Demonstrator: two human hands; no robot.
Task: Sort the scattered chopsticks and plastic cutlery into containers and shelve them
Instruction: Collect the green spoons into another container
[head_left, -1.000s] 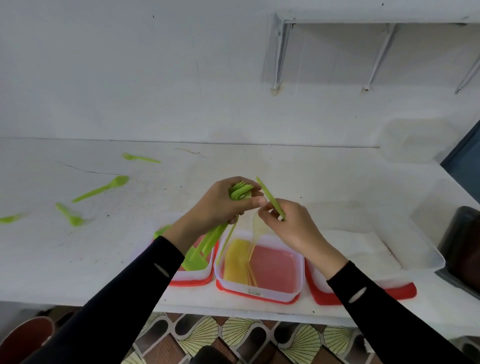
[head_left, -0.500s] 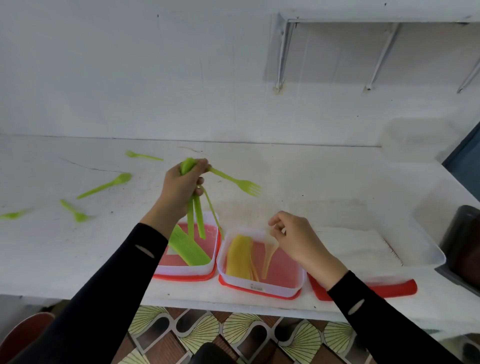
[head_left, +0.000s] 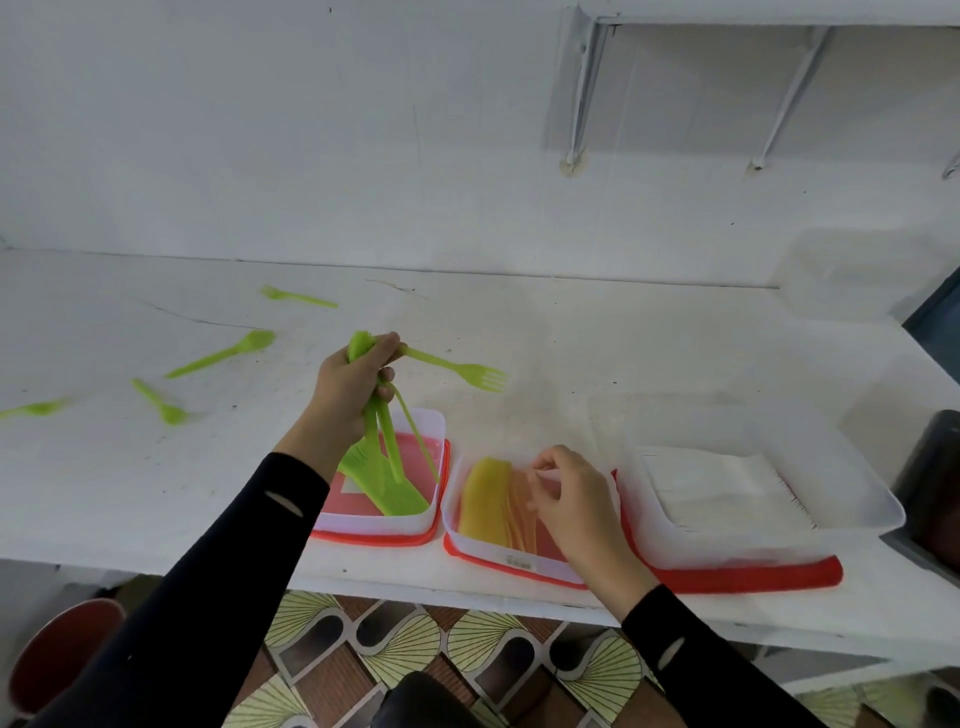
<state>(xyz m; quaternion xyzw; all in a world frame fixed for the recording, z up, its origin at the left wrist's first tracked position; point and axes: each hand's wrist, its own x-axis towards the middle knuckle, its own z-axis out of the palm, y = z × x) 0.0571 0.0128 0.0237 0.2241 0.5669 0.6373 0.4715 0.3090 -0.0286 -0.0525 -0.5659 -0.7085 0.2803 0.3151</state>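
- The left hand (head_left: 353, 387) is clamped round a green bundle (head_left: 360, 344) of plastic cutlery, raised over the left container (head_left: 374, 522). The bundle's long axis runs roughly straight down from the fist, and its lower ends hang into or just above that container.
- One green fork (head_left: 452, 366) sticks out of the same grip across the others. Its long axis is near level, and the tines point away from the left hand, out over the space beyond the right hand.
- The right hand (head_left: 569, 501) is well apart from the left, low over the middle container (head_left: 470, 545). Its fingers are curled at some pale pieces there, but blur hides whether they pinch one.
- Done so far, as I judge it: green cutlery (head_left: 400, 496) already lies in the container under the left hand. Yellow cutlery (head_left: 485, 499) is stacked just inside the right hand's thumb side, and a white stack (head_left: 717, 488) fills the large container (head_left: 878, 512) on the right hand's outer side.
- Left to do: loose green cutlery (head_left: 223, 353) is scattered on the tabletop (head_left: 571, 322) beyond and outside the left hand, four pieces lying at mixed angles. The held bundle is not yet set down.
- No container is on the shelf (head_left: 779, 18) high above the right hand, so shelving has not begun. I cannot make out any chopsticks for certain.
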